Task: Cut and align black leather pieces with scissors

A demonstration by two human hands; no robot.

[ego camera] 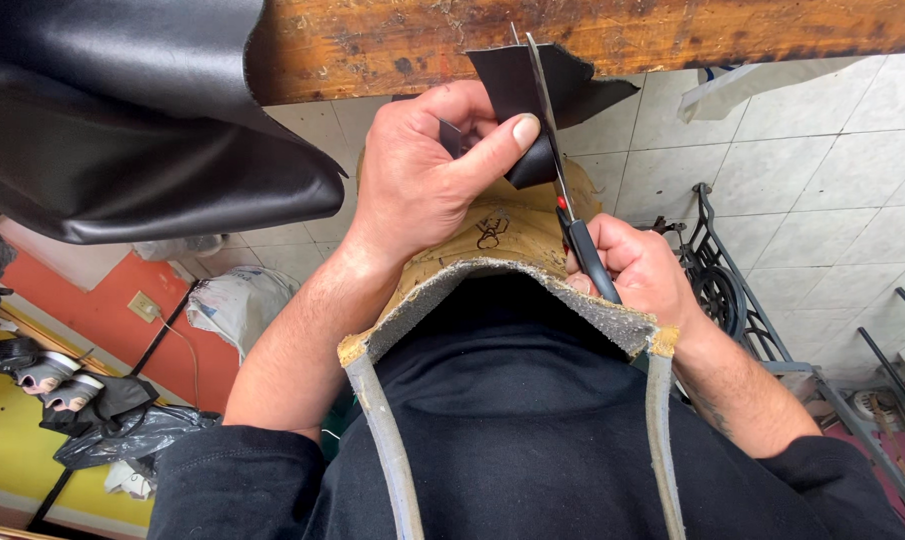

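Note:
My left hand pinches a small piece of black leather between thumb and fingers, just below the wooden table edge. My right hand grips the black handles of a pair of scissors. Their blades point up and cut into the leather piece. Both hands work above a tan apron bib with grey straps on my chest.
A large sheet of black leather hangs over the table edge at the left. A black iron sewing-machine stand is on the tiled floor at the right. Bags, shoes and black scraps lie by the orange wall at the lower left.

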